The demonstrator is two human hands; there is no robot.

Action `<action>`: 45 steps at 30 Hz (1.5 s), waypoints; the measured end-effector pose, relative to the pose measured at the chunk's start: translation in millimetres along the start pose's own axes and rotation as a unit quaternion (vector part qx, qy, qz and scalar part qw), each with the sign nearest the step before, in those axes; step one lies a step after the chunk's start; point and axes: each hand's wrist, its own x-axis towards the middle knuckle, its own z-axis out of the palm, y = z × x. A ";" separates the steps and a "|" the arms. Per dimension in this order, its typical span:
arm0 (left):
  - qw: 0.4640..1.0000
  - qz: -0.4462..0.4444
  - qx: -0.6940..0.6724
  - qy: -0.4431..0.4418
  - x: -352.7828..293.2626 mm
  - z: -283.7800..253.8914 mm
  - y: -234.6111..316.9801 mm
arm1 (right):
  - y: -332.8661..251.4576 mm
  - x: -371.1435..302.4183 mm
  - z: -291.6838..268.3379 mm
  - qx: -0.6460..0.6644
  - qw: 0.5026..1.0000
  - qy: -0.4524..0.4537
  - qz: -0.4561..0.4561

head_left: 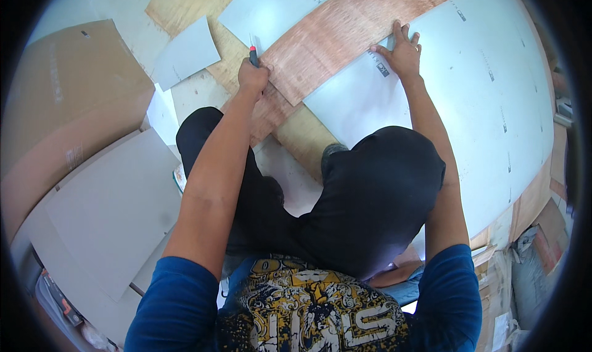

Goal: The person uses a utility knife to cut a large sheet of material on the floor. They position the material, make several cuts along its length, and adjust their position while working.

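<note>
My left hand point(253, 77) is closed around a slim tool point(253, 57) with a dark handle, a red collar and a thin pointed metal tip. The tip points away from me, beside the corner of a far white sheet point(277, 9). My right hand point(404, 54) lies with fingers spread on the far edge of a large white printed sheet point(481, 105), fingertips reaching a reddish wood-grain panel point(345, 34). That panel runs as a strip between the two white sheets. Left of the tool lies a small white offcut point(188, 54).
A big brown cardboard box point(74, 86) stands at the left, with grey-white flat panels point(117, 198) nearer me. Pale plywood point(305, 136) shows under the wood-grain panel. My bent knees in dark trousers point(376, 191) sit between my arms. Wrapped bundles point(493, 290) lie at the lower right.
</note>
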 end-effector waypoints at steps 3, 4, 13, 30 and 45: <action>0.999 0.003 0.039 0.013 -16.4 11.2 22.1 | 12.7 -2.7 -1.9 -0.010 1.000 -0.007 0.012; 0.998 0.002 0.054 0.022 -17.6 9.4 22.2 | 8.0 -1.5 -4.7 -0.008 1.000 -0.024 0.015; 0.994 -0.017 0.087 0.057 -16.4 0.4 16.2 | -60.5 20.3 -46.7 -0.168 0.980 -0.104 -0.005; 0.924 0.147 0.131 -0.328 -145.3 -27.5 73.6 | -129.7 60.8 -38.4 -0.116 0.958 -0.258 0.044; 0.914 0.252 0.143 -0.285 -151.8 40.2 66.4 | -135.4 55.4 -36.2 -0.096 0.963 -0.245 0.057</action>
